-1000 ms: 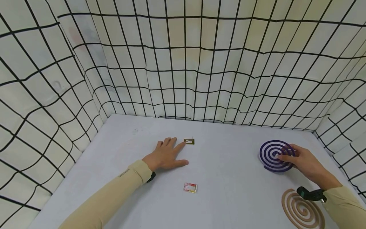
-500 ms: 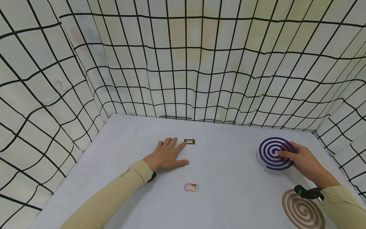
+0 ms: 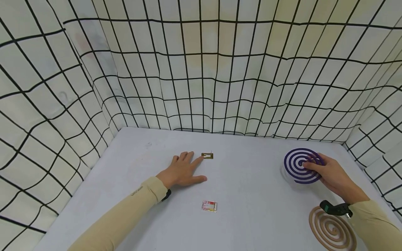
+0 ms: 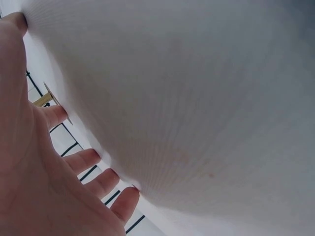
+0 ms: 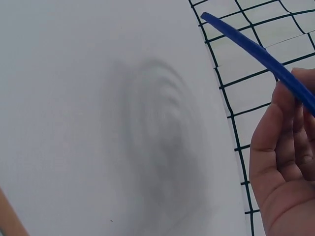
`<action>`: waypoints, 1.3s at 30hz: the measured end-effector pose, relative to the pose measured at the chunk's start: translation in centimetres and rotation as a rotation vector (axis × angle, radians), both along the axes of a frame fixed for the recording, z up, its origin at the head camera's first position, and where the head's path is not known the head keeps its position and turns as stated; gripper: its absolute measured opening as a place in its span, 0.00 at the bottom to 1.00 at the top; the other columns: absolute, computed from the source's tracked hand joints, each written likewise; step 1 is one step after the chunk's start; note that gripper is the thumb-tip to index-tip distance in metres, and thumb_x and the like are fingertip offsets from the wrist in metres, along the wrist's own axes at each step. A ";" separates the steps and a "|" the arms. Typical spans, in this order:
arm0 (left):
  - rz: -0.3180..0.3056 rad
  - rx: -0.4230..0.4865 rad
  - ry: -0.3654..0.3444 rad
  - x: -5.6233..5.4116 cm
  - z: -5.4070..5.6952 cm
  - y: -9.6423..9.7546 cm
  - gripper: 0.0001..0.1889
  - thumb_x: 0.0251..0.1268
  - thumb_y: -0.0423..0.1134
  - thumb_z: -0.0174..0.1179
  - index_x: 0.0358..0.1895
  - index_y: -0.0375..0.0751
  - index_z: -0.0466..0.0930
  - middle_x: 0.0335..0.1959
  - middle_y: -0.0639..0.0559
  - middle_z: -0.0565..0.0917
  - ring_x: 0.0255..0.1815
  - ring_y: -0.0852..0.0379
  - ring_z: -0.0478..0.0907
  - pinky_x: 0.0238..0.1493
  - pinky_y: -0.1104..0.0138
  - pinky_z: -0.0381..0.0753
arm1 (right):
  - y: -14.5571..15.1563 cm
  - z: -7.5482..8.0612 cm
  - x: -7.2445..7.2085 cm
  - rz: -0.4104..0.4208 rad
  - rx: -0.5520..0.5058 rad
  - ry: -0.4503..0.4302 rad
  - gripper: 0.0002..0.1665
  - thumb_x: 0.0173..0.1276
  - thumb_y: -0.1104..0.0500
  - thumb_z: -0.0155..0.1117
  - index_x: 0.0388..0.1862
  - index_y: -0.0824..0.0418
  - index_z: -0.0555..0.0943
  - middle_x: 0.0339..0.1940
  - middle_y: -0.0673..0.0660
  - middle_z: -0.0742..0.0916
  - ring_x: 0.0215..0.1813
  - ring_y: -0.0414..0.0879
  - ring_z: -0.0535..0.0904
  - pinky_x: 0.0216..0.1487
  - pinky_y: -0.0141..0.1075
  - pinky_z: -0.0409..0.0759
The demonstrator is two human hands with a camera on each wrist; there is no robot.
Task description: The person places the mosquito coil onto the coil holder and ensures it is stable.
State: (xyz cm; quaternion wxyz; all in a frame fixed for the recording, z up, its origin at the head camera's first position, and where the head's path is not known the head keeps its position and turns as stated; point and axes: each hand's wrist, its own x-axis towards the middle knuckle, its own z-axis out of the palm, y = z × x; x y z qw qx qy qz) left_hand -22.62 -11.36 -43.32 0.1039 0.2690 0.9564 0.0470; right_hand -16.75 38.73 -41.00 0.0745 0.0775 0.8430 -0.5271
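A purple-blue mosquito coil (image 3: 300, 163) is pinched at its right side by my right hand (image 3: 337, 177), thumb on top. In the right wrist view the coil (image 5: 261, 54) shows edge-on, apart from the surface, its spiral shadow lying below. My left hand (image 3: 180, 172) rests on the white table with fingers spread. Its index fingertip touches the small brass-coloured coil stand (image 3: 211, 156), a flat frame with a thin upright prong. From the left wrist, the stand (image 4: 43, 100) appears just beyond that fingertip.
A tan mosquito coil (image 3: 333, 229) lies near the right forearm, partly covered by the wrist camera. Toward the front middle is a small clear packet (image 3: 209, 206) with red print. Black netting (image 3: 213, 87) over white walls bounds the table's (image 3: 251, 195) back and sides.
My right hand has raised the purple-blue coil a little and moved it slightly away from me. The left hand and the coil stand stay in place.
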 end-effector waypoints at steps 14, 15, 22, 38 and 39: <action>0.008 -0.013 0.013 -0.1 -0.2 -0.1 0.46 0.70 0.74 0.50 0.84 0.54 0.55 0.82 0.37 0.58 0.82 0.35 0.56 0.73 0.39 0.62 | -0.7 0.0 -0.7 -0.011 -0.035 -0.008 0.52 0.76 0.48 0.66 0.82 0.70 0.49 0.50 0.35 0.76 0.49 0.24 0.76 0.50 0.21 0.80; 0.008 -0.009 0.015 -0.1 -0.3 -0.1 0.46 0.70 0.74 0.51 0.83 0.54 0.55 0.82 0.37 0.58 0.82 0.34 0.56 0.73 0.39 0.62 | -0.8 0.0 -0.7 -0.009 -0.042 -0.009 0.52 0.76 0.48 0.66 0.83 0.70 0.49 0.50 0.36 0.76 0.49 0.24 0.76 0.50 0.21 0.80; 0.000 -0.008 0.014 0.0 -0.4 -0.1 0.45 0.70 0.73 0.51 0.83 0.53 0.56 0.82 0.37 0.58 0.82 0.34 0.56 0.72 0.40 0.63 | -1.8 0.3 -1.1 0.014 -0.109 0.004 0.49 0.77 0.54 0.65 0.82 0.71 0.49 0.50 0.36 0.78 0.49 0.25 0.78 0.51 0.23 0.82; 0.003 0.009 0.009 0.0 -0.4 -0.1 0.46 0.70 0.75 0.50 0.84 0.55 0.55 0.83 0.37 0.57 0.82 0.36 0.55 0.72 0.39 0.61 | -4.1 0.5 -2.3 0.026 -0.155 -0.018 0.53 0.73 0.53 0.69 0.83 0.66 0.48 0.60 0.46 0.76 0.51 0.26 0.79 0.53 0.23 0.82; 0.004 0.009 0.008 0.0 -0.4 -0.1 0.46 0.70 0.75 0.50 0.84 0.55 0.54 0.83 0.37 0.57 0.82 0.36 0.54 0.73 0.40 0.61 | -4.3 0.6 -2.3 0.026 -0.160 -0.017 0.53 0.73 0.53 0.70 0.83 0.66 0.49 0.59 0.46 0.77 0.51 0.26 0.79 0.53 0.23 0.82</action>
